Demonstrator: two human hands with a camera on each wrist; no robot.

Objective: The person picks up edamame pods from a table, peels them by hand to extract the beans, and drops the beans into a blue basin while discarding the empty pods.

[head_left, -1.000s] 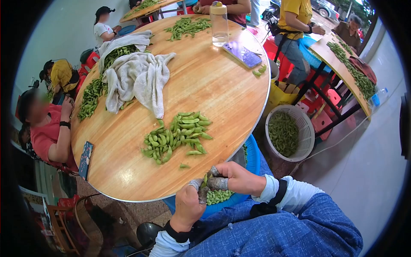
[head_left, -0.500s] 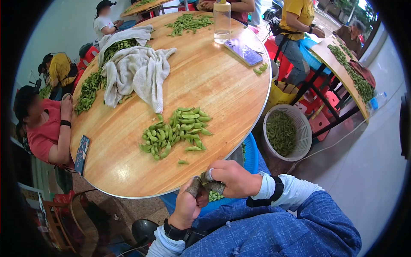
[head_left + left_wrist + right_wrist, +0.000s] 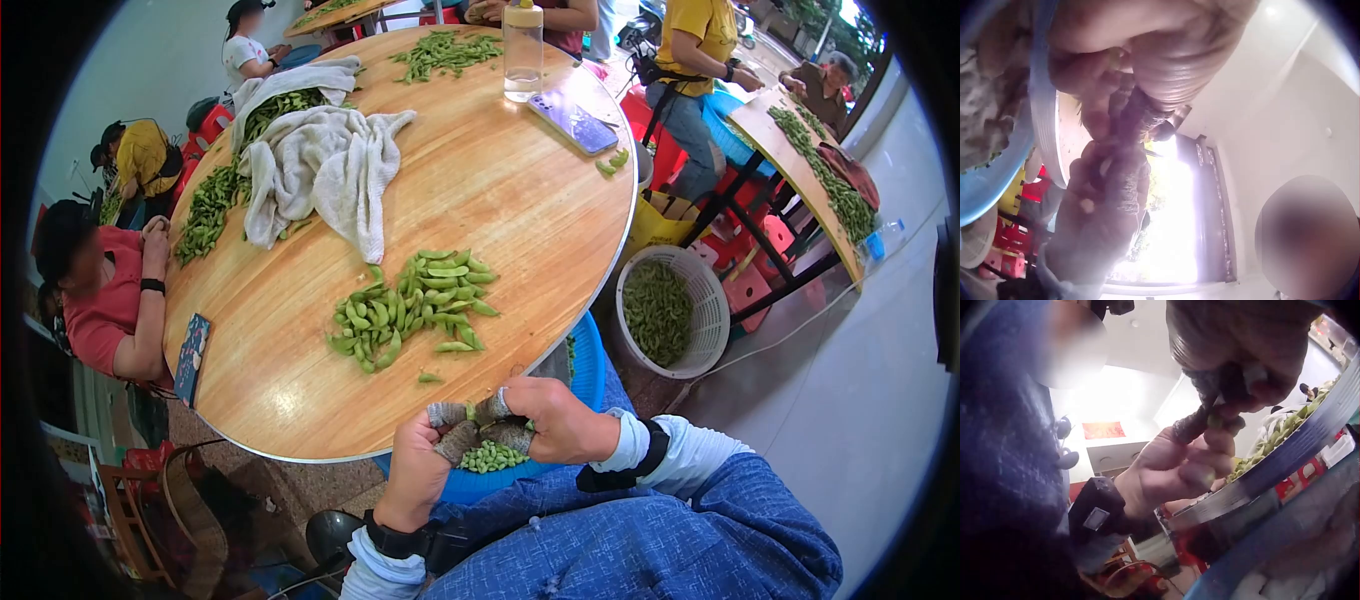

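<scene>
L hand [image 3: 412, 472] up slightly vs. prev.; it & R hand [image 3: 562, 420] pinch prob. 1 edamame pod [image 3: 471, 411]. Some shelled beans [image 3: 492, 457]; pod pile [image 3: 405, 310] left.

The head view is evenly bright and fairly sharp, with edges bent and corners blackened; glare is caught on the table [image 3: 500, 235]. In both wrist views, brightness is blown out behind the shaded, soft-edged hands, and the left wrist view is washed by haze.
</scene>
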